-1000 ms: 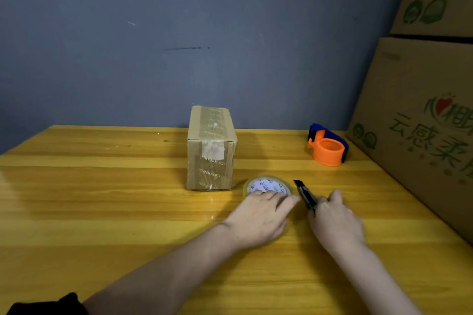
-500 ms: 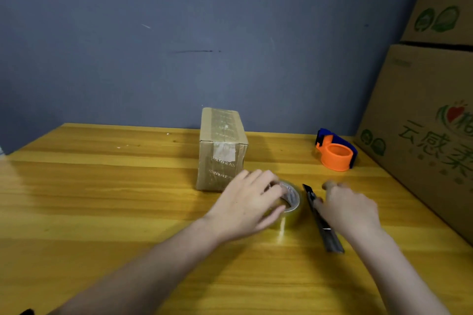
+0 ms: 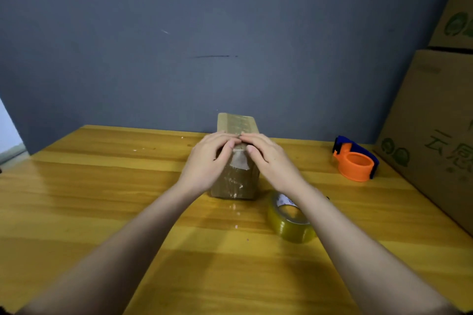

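A small cardboard box (image 3: 236, 183), wrapped in clear tape with a white label on its front, stands upright at the middle of the wooden table (image 3: 102, 199). Both hands hold its near top edge. My left hand (image 3: 206, 162) lies against the left side, fingers curled over the top and thumb on the front face. My right hand (image 3: 270, 161) mirrors it on the right side, and the fingertips of the two hands meet on the top. A roll of clear yellowish tape (image 3: 291, 224) lies on the table just under my right forearm.
An orange and blue tape dispenser (image 3: 354, 162) sits at the back right. Large printed cardboard cartons (image 3: 435, 135) are stacked along the table's right edge. A grey-blue wall stands close behind the table. The black utility knife seen earlier is hidden by my right forearm.
My left hand left the tape roll and my right hand left the knife. Both reached forward and took hold of the small box's top edge. The view shifted left.
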A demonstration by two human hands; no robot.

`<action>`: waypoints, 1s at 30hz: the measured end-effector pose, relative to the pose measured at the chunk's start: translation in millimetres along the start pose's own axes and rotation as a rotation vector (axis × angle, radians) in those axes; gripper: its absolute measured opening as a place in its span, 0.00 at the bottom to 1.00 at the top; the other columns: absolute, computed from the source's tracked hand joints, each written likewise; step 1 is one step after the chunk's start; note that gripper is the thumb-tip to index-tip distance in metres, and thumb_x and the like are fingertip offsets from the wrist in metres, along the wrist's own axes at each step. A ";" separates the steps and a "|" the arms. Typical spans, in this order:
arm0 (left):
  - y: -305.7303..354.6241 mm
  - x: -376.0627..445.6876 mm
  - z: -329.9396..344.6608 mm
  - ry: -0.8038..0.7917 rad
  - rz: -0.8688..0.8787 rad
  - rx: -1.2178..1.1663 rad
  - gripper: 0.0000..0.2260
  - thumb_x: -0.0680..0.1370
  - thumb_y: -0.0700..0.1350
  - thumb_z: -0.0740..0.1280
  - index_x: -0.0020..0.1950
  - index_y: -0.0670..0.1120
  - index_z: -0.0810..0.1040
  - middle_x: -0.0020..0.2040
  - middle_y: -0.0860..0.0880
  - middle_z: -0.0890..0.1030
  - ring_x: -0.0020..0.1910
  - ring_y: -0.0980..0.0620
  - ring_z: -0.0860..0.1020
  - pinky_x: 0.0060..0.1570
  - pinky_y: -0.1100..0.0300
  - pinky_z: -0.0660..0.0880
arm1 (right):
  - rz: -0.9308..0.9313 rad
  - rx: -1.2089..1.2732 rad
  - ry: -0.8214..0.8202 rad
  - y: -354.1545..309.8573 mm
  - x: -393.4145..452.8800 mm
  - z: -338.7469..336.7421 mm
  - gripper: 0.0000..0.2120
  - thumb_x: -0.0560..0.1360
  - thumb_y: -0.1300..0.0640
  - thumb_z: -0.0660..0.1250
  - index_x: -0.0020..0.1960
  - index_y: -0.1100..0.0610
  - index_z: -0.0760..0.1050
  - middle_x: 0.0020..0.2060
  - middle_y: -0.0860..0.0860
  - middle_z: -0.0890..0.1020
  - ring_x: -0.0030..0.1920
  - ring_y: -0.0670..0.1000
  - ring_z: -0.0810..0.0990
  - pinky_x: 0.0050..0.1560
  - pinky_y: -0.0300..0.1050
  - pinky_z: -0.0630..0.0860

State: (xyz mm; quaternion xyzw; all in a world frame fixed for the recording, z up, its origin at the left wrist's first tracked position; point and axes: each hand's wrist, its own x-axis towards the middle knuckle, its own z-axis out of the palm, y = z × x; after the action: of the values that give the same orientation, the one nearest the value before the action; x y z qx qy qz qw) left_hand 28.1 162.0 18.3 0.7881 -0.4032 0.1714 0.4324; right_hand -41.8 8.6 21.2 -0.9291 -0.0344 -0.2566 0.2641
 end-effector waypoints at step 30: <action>-33.5 1.0 1.8 -0.006 0.069 -0.128 0.14 0.67 0.56 0.70 0.51 0.55 0.80 0.53 0.63 0.78 0.58 0.61 0.73 0.60 0.72 0.60 | -0.101 0.145 0.150 21.0 3.4 23.0 0.15 0.74 0.51 0.70 0.60 0.51 0.78 0.57 0.41 0.78 0.62 0.43 0.71 0.64 0.30 0.63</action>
State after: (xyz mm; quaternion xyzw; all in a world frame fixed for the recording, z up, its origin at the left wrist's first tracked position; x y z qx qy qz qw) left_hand 54.9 170.1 -0.3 0.7447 -0.4417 0.1579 0.4747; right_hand -24.2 2.0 -3.9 -0.8828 -0.0800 -0.3353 0.3192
